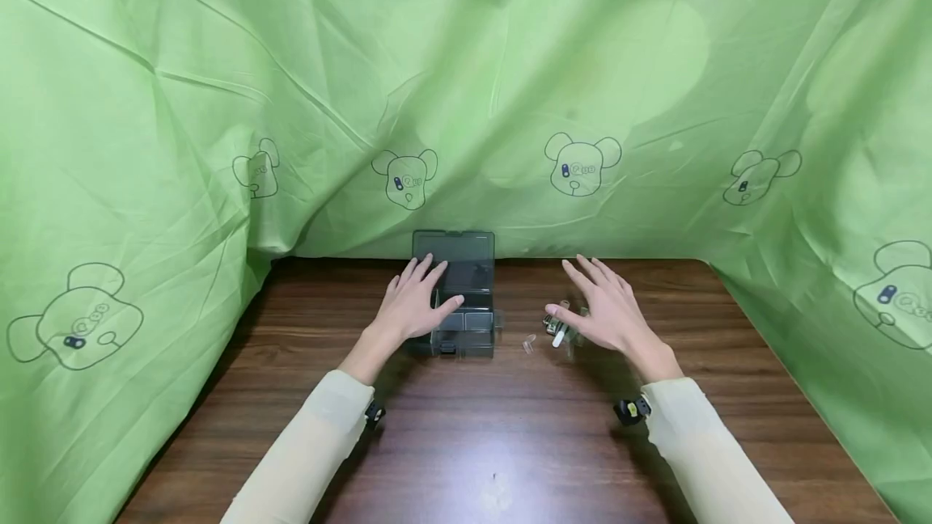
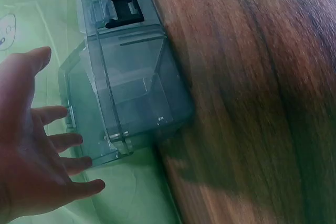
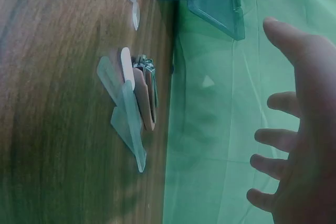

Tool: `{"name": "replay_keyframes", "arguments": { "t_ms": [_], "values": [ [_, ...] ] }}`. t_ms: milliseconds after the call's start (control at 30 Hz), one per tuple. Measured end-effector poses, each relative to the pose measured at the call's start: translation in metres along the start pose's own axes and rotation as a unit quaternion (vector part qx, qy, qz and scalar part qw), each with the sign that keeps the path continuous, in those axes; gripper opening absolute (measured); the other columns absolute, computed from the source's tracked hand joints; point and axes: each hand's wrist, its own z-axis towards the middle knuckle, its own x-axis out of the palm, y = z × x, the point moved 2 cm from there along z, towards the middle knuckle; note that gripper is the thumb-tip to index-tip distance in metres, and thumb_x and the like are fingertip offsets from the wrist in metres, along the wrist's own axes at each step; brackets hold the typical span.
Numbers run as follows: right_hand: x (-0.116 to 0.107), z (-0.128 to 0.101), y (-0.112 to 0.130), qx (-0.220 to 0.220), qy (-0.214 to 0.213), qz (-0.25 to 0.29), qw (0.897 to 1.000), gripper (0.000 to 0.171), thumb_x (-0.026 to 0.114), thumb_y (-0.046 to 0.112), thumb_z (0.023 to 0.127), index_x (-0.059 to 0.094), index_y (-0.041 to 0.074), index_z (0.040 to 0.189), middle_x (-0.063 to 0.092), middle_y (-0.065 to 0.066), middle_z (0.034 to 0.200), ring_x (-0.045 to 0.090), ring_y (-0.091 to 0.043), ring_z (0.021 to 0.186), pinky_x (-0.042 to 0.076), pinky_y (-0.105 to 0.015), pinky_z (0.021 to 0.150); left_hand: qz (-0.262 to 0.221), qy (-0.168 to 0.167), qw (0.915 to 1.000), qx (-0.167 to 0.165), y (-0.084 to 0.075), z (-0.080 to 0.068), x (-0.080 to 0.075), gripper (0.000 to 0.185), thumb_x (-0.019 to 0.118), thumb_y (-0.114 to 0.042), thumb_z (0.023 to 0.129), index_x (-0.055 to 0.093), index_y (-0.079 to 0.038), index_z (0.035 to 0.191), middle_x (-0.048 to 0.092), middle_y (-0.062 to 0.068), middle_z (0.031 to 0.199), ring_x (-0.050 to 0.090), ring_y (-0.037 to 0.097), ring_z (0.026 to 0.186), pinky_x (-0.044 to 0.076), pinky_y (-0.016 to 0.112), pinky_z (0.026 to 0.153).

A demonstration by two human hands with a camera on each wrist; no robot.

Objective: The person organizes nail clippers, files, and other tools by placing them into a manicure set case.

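Note:
A translucent grey plastic box with compartments stands on the table, its lid raised at the back. My left hand hovers over the box's left side with fingers spread, holding nothing. In the left wrist view a black latch shows on the box's front. To the right, a small pile holds a white stick, clear plastic strips, brown flat pieces and shiny metallic bits. Above and beside the pile, my right hand is spread and holds nothing.
A small clear plastic piece, shaped like a tiny spoon, lies between box and pile. The brown wood-grain table ends at a green curtain behind and at the sides.

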Motion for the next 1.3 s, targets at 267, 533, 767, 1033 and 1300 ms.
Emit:
{"name": "replay_keyframes", "arguments": {
  "t_ms": [267, 533, 767, 1033, 1300],
  "values": [
    [0.001, -0.007, -0.005, -0.013, -0.023, 0.016, 1.0, 0.095, 0.066, 0.07, 0.093, 0.038, 0.015, 0.165, 0.029, -0.016, 0.171, 0.023, -0.042, 0.157, 0.021, -0.074, 0.119, -0.011, 0.002, 0.9999, 0.002, 0.01, -0.002, -0.005, 0.084, 0.055, -0.068, 0.101, 0.036, -0.019, 0.167, 0.025, 0.014, 0.174, 0.019, 0.041, 0.159, 0.022, 0.068, 0.123],
    [0.007, -0.017, -0.016, -0.023, -0.014, 0.069, 0.997, 0.09, 0.074, 0.059, 0.093, 0.04, 0.017, 0.165, 0.033, -0.015, 0.17, 0.029, -0.043, 0.154, 0.029, -0.074, 0.116, -0.083, -0.014, 0.9964, 0.009, 0.033, -0.011, -0.006, 0.076, 0.065, -0.051, 0.103, 0.041, -0.012, 0.163, 0.032, 0.02, 0.169, 0.027, 0.046, 0.154, 0.032, 0.067, 0.119],
    [0.022, -0.024, -0.029, -0.027, -0.001, 0.091, 0.996, 0.086, 0.078, 0.055, 0.092, 0.048, 0.011, 0.159, 0.042, -0.018, 0.162, 0.038, -0.044, 0.148, 0.034, -0.067, 0.117, -0.137, -0.031, 0.9901, -0.002, 0.049, -0.02, -0.005, 0.066, 0.065, -0.037, 0.105, 0.043, -0.011, 0.161, 0.042, 0.022, 0.155, 0.04, 0.042, 0.144, 0.041, 0.061, 0.114],
    [0.039, -0.028, -0.037, -0.049, 0.008, 0.087, 0.995, 0.082, 0.086, 0.051, 0.086, 0.059, 0.005, 0.148, 0.059, -0.017, 0.145, 0.054, -0.041, 0.134, 0.043, -0.064, 0.111, -0.244, -0.008, 0.9674, -0.067, 0.072, -0.025, 0.003, 0.065, 0.062, -0.026, 0.106, 0.037, 0.0, 0.159, 0.055, 0.027, 0.147, 0.059, 0.039, 0.132, 0.046, 0.055, 0.112],
    [0.05, -0.024, -0.036, -0.071, 0.019, 0.088, 0.993, 0.064, 0.092, 0.043, 0.081, 0.071, 0.004, 0.127, 0.068, -0.013, 0.127, 0.064, -0.038, 0.118, 0.051, -0.06, 0.103, -0.425, 0.059, 0.896, -0.113, 0.081, -0.032, 0.014, 0.059, 0.052, -0.009, 0.108, 0.029, 0.007, 0.16, 0.044, 0.032, 0.155, 0.057, 0.046, 0.132, 0.059, 0.05, 0.097]
  ]
}}
